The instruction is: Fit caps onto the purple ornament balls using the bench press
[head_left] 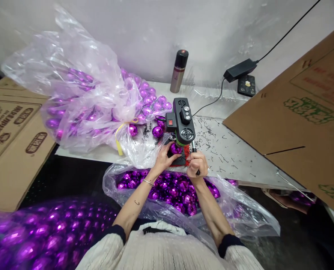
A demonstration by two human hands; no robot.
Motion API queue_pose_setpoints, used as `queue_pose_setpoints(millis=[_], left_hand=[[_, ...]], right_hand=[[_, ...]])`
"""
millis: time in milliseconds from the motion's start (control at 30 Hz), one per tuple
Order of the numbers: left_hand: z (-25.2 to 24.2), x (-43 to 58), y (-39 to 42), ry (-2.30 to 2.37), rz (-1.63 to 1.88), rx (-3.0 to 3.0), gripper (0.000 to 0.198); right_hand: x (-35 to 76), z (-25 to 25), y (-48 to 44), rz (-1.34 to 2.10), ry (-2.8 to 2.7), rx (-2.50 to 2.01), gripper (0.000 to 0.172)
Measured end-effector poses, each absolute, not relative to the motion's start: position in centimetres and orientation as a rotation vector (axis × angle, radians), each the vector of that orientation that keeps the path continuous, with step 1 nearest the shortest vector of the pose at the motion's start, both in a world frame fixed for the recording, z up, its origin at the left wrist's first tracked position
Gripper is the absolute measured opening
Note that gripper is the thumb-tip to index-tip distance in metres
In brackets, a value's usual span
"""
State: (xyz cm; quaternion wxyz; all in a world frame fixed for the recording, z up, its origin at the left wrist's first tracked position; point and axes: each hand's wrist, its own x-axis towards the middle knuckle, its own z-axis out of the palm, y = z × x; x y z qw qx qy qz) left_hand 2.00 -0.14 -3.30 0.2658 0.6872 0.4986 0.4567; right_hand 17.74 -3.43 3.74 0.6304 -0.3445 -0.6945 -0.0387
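My left hand (164,157) has its thumb and fingers closed around a shiny purple disco ball (176,148). That ball sits beneath the head of a small black hand-press machine (183,122) with fan grilles and a red switch. On the machine's right side, my right hand (197,165) is wrapped around a black lever handle (197,172). More purple balls (157,131) lie loose just left of the machine. Below my forearms an open clear plastic bag (113,176) holds many similar balls.
A large tied plastic bag (94,97) of purple balls fills the left of the table. Behind stand a spray can (179,71) and a power adapter (240,70). Cardboard boxes (296,112) flank both sides. Dark scraps (212,138) litter the tabletop (226,157).
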Motion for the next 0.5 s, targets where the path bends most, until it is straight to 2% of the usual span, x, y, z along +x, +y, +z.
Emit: queue_pose_setpoints(millis=[133,333,500], left_hand=[[-3.3,2.2,0.4,1.325,1.248,1.850,0.064],[-3.4,1.3,-1.8,1.244,1.273,1.983,0.067],[-1.8,-0.7,-6.3,1.159,1.230,2.192,0.094]], right_hand=[[17.7,4.1,-3.6,-0.077,-1.599,-0.825,0.038],[17.0,10.1,-4.0,0.060,-1.424,-0.952,0.040],[16.5,11.5,-4.4,0.086,-1.422,-0.939,0.040]])
